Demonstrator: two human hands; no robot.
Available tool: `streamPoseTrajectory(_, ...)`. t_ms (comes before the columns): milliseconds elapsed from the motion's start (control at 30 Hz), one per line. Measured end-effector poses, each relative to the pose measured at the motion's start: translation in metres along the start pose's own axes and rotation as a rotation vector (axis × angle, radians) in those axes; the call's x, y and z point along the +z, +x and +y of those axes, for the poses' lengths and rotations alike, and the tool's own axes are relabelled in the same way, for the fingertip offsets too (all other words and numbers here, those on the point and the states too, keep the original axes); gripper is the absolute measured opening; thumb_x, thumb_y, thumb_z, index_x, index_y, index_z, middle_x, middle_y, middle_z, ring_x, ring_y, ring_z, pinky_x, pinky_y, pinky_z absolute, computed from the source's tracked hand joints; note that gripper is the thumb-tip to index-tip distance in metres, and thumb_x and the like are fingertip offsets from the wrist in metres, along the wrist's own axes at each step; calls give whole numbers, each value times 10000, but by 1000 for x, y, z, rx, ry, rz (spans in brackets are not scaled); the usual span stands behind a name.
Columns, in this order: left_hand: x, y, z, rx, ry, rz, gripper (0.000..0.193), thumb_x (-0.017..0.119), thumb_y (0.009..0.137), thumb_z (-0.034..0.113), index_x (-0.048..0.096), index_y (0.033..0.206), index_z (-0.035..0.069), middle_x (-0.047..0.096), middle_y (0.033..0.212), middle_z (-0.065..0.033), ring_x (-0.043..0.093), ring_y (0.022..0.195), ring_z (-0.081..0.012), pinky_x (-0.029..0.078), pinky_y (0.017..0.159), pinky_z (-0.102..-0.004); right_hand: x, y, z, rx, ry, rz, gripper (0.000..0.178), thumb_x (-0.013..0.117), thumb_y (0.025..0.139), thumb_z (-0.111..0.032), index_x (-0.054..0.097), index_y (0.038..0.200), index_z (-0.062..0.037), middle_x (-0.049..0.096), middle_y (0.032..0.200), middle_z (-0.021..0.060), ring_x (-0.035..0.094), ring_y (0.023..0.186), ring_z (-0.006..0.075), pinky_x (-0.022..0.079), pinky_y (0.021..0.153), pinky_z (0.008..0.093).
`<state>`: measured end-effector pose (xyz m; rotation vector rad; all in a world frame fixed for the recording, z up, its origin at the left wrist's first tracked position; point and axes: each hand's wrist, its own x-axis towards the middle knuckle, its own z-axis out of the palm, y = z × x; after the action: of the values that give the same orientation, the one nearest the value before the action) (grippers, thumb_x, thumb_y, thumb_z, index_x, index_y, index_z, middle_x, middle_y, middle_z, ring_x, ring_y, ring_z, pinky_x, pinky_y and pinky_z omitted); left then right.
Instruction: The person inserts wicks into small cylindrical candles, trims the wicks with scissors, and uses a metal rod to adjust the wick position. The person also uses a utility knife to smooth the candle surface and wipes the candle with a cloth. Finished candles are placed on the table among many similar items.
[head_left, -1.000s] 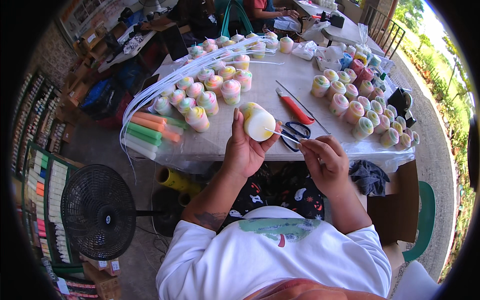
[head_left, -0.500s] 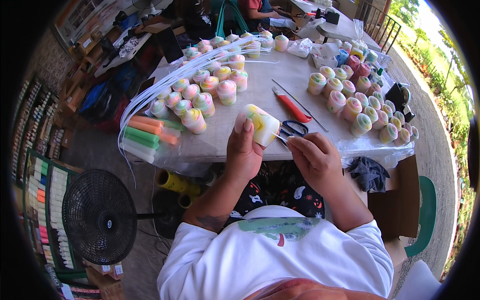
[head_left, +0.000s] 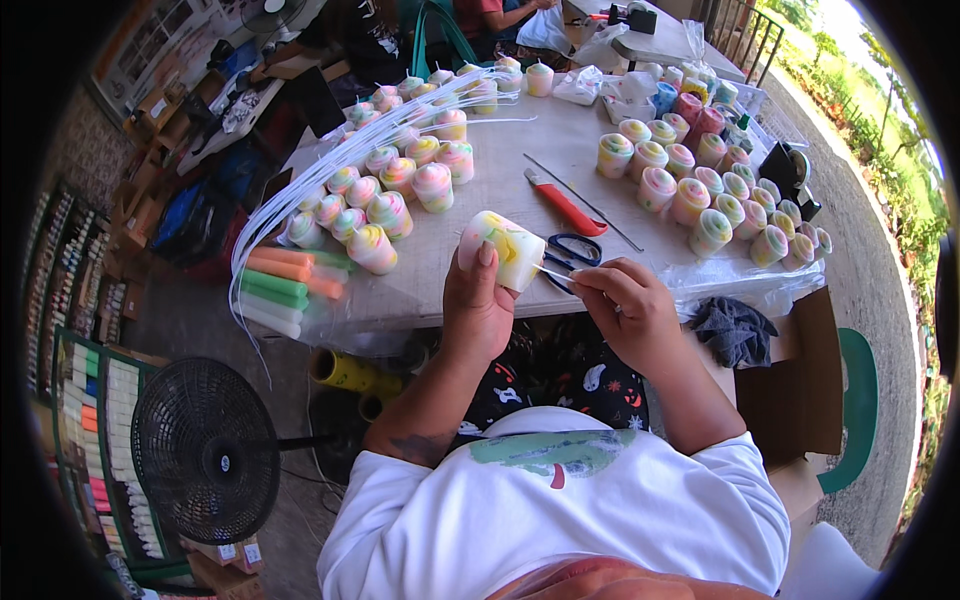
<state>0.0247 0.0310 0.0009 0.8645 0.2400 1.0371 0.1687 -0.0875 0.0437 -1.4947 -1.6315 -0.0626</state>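
My left hand point(head_left: 480, 305) is wrapped round a white candle point(head_left: 505, 248) marbled in yellow and pink, tipped on its side above the table's front edge. A thin white wick point(head_left: 550, 271) runs from the candle's right end to my right hand point(head_left: 625, 305), which pinches it between thumb and fingers. Just behind, dark-handled scissors point(head_left: 577, 250) lie on the table, partly hidden by the candle and my right hand. A red-handled knife point(head_left: 566, 202) rests further back, alongside a thin metal rod point(head_left: 590, 207).
Rows of swirled candles point(head_left: 433, 187) stand left, beneath a bundle of long white wicks point(head_left: 300, 190). More swirled candles point(head_left: 690, 200) fill the right side. Coloured wax sticks point(head_left: 275, 285) lie front left. A black fan point(head_left: 207, 450) and cardboard box point(head_left: 800, 390) flank me. People sit beyond.
The whole view has shifted slightly, so the table things sit a little further left. My hands keep the same hold on the candle and wick.
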Motion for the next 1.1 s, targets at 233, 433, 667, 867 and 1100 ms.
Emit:
streamPoseTrajectory(233,4,-3,-3,4,-70,-17,469,645,906,231,401,1278,82,519,1179,-67,539,1108,-162,470,933,-344,6,8,-5,12,71,2,142,709,789,-63,653,919,-63,627,799,86,613,725,257,482,627,350)
streamPoseTrajectory(433,7,-1,3,-3,-70,-32,522,654,896,234,383,1316,85,515,1195,-70,536,1118,-178,456,950,-373,8,-11,14,117,259,39,158,725,781,-35,654,921,-41,639,809,95,629,763,248,506,677,332)
streamPoseTrajectory(667,21,-5,11,-136,-210,-44,515,427,991,433,315,1413,159,497,1234,-74,562,1093,-201,489,928,-383,5,2,-2,37,116,29,543,790,714,-121,554,1201,-68,625,1044,116,593,991,290,465,863,373)
streamPoseTrajectory(867,25,-8,15,-152,-115,-65,470,388,1008,399,413,1359,88,527,1277,-132,537,1168,-235,465,967,-395,26,-2,2,-2,-71,15,734,805,673,-241,476,1309,-79,595,1218,95,569,1130,243,304,1050,526)
streamPoseTrajectory(1100,-6,23,46,25,-20,185,453,432,989,364,440,1344,83,504,1293,-107,471,1233,-263,397,1024,-487,9,-5,6,-14,-73,26,689,831,633,-293,558,1236,-100,662,1081,61,633,1007,210,214,1089,556)
